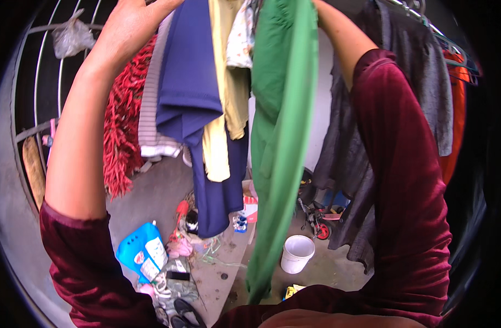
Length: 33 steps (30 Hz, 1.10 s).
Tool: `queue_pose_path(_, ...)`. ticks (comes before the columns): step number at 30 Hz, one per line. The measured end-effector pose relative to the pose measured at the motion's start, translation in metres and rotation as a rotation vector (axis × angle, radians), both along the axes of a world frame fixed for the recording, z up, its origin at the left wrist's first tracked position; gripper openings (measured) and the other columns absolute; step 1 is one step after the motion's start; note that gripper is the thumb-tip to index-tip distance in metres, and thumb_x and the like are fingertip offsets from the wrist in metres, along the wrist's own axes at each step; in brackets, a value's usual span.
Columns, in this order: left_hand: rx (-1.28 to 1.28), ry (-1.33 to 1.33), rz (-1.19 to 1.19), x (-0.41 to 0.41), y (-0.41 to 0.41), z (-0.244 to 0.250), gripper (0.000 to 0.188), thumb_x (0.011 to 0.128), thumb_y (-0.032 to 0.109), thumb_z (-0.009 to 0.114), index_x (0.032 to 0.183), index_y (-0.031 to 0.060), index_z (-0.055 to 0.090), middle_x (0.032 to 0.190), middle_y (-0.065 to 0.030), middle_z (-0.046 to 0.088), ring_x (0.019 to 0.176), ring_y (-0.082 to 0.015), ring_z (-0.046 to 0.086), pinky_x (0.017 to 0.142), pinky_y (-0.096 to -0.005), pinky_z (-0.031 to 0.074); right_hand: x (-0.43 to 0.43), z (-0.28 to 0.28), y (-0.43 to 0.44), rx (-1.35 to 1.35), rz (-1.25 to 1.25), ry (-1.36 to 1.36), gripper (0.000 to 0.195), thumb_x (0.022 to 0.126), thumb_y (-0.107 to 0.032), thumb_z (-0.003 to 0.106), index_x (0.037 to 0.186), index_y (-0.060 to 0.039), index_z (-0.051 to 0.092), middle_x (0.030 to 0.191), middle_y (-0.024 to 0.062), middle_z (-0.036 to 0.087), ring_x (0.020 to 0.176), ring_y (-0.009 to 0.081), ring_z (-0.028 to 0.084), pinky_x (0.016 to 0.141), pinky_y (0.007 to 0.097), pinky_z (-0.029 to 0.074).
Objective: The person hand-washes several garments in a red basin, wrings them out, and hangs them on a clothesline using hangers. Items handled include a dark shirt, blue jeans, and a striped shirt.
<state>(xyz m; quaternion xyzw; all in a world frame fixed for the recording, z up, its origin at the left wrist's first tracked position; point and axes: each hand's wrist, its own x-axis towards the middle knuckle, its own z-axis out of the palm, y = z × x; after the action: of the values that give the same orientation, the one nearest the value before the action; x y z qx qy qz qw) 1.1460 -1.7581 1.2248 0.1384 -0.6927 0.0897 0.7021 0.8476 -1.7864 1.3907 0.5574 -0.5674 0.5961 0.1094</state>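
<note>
Both my arms reach up to the top of the view. My left hand [129,24] is cut off by the top edge, its thumb pointing toward the navy garment [189,61]; its fingertips are out of view. Only my right forearm [344,37] shows, ending beside the top of a long green garment [281,115]; that hand is not visible. The green cloth hangs almost to my waist, blurred along its right side. Left of it hang a yellow garment [217,139], a white patterned cloth [240,39] and a grey striped garment [154,98].
Red chillies [125,110] hang at left by metal bars [37,82] with a plastic bag [73,35]. Dark clothes [414,74] and an orange garment [455,115] hang at right. On the floor are a white bucket [297,256], a blue bag [141,250] and black shoes [189,313].
</note>
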Motion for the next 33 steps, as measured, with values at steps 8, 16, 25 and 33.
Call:
queue_pose_path(8,0.100,-0.210,-0.238,-0.018,-0.030,-0.028,0.083,0.070,0.027,0.070,0.134,-0.0012,0.025,0.129,-0.0209,0.042,0.119,-0.0271,0.042,0.101,-0.0310,0.032,0.017,-0.013,0.010,-0.145,0.166,-0.016,0.033,0.081,-0.028,0.053,0.106,-0.0076,0.057,0.098,0.0141,0.060,0.085,0.0261,0.060,0.073,0.0366,0.048)
queue_pose_path(16,0.055,-0.088,0.085,-0.053,-0.094,-0.037,0.075,0.072,0.006,0.054,0.138,0.0006,0.019,0.124,-0.0258,0.046,0.115,-0.0359,0.046,0.099,-0.0367,0.036,0.066,-0.030,-0.029,-0.195,0.240,-0.042,0.031,0.079,-0.026,0.053,0.103,-0.0056,0.057,0.093,0.0150,0.060,0.083,0.0270,0.060,0.072,0.0372,0.048)
queue_pose_path(25,-0.010,-0.062,0.045,0.005,-0.170,-0.012,0.068,0.071,-0.002,0.046,0.136,-0.0019,0.025,0.125,-0.0277,0.043,0.119,-0.0363,0.042,0.101,-0.0348,0.033,0.130,-0.022,-0.100,-0.271,0.257,-0.052,0.029,0.078,-0.023,0.054,0.099,-0.0034,0.058,0.088,0.0160,0.059,0.081,0.0280,0.060,0.072,0.0379,0.048)
queue_pose_path(33,-0.054,-0.094,0.183,0.060,-0.235,-0.009,0.068,0.070,0.005,0.053,0.134,0.0003,0.032,0.124,-0.0270,0.046,0.117,-0.0346,0.045,0.099,-0.0360,0.035,0.172,-0.023,-0.168,-0.331,0.262,-0.067,0.027,0.076,-0.021,0.055,0.095,-0.0014,0.058,0.084,0.0169,0.059,0.078,0.0289,0.060,0.072,0.0385,0.047)
